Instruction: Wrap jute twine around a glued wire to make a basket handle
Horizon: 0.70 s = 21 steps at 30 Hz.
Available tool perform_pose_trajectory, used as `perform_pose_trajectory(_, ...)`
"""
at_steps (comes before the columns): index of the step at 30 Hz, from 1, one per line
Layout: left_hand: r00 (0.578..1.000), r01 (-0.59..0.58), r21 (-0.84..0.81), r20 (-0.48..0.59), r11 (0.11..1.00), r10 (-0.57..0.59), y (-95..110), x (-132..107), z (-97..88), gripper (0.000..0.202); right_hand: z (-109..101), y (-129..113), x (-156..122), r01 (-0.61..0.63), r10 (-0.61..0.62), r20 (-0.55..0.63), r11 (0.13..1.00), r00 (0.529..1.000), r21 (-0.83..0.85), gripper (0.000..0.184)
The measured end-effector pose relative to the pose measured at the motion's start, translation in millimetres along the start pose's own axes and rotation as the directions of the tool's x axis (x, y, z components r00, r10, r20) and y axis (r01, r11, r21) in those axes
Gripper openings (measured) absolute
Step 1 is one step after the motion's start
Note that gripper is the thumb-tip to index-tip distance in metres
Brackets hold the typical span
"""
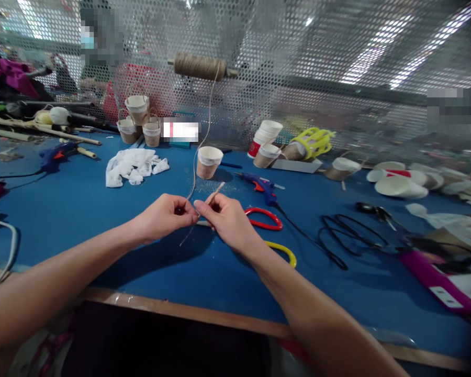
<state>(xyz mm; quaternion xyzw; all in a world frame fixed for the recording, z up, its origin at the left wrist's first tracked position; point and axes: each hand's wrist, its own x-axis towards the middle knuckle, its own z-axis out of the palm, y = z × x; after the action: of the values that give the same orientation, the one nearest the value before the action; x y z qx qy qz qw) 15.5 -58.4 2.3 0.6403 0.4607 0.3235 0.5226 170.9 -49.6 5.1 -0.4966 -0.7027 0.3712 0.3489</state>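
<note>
My left hand [175, 213] pinches the twine [209, 118], which runs down from a spool [198, 67] on the mesh wall; a loose end hangs below my fingers. Close beside it, my right hand [230, 217] is closed on a thin brown strip [215, 192] with a pale tip, whose exact kind I cannot make out. The fingertips of both hands nearly meet. Under and beyond my right hand lie scissors with one red handle [267, 219] and one yellow handle [286, 253]. A small burlap-covered cup [209, 163] with a white rim stands just behind my hands.
A blue glue gun [261, 187] lies right of the cup, its black cord [349, 238] coiled rightward. White lace [132, 166] is heaped at left. Stacked small baskets [137, 110] and paper cups [267, 135] stand along the mesh. A purple power strip [432, 283] lies at right.
</note>
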Motion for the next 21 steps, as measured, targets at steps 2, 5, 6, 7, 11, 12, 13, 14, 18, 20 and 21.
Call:
perform_pose_trajectory(2,1.000,-0.001,-0.004,-0.004,1.000,0.001,2,-1,0.5,0.016,0,0,-1,0.013,-0.014,-0.021,1.000,1.000,-0.026,0.031)
perform_pose_trajectory(5,1.000,0.007,-0.009,-0.004,1.000,-0.007,3,-2,1.1,0.018,2,0,-1,0.033,-0.035,-0.053,0.998,0.998,-0.053,0.032)
perform_pose_trajectory(6,1.000,0.012,-0.012,-0.001,1.000,-0.012,3,-2,1.3,0.019,3,0,-2,0.040,-0.044,-0.066,0.997,0.997,-0.058,0.032)
perform_pose_trajectory(7,1.000,0.014,-0.019,0.003,1.000,-0.014,3,-2,1.3,0.020,3,0,-2,0.048,-0.053,-0.079,0.997,0.995,-0.062,0.032)
perform_pose_trajectory(11,0.999,0.036,-0.062,0.033,0.997,-0.034,3,-2,0.4,0.020,3,1,-1,0.094,-0.094,-0.037,0.996,0.995,-0.010,0.029)
perform_pose_trajectory(12,0.998,0.051,-0.072,0.047,0.996,-0.048,4,-2,-0.1,0.019,2,1,-1,0.107,-0.108,0.017,0.993,0.994,0.044,0.027)
perform_pose_trajectory(13,0.996,0.070,-0.082,0.061,0.994,-0.065,5,-2,-0.8,0.019,1,0,-1,0.114,-0.122,0.075,0.988,0.990,0.106,0.025)
perform_pose_trajectory(14,0.994,0.089,-0.093,0.075,0.992,-0.082,6,-2,-1.5,0.018,0,0,-1,0.112,-0.134,0.130,0.980,0.982,0.162,0.023)
perform_pose_trajectory(18,0.989,0.114,-0.108,0.108,0.988,-0.102,8,-2,-6.0,0.019,-3,0,-1,0.077,-0.112,0.170,0.977,0.979,0.197,0.022)
perform_pose_trajectory(20,0.989,0.088,-0.065,0.125,0.994,-0.079,9,-2,-8.8,0.019,-3,0,-2,0.064,-0.088,0.148,0.985,0.985,0.162,0.023)
perform_pose_trajectory(21,0.989,0.068,-0.037,0.135,0.997,-0.063,9,-2,-10.2,0.018,-3,0,-2,0.056,-0.078,0.146,0.988,0.986,0.147,0.024)
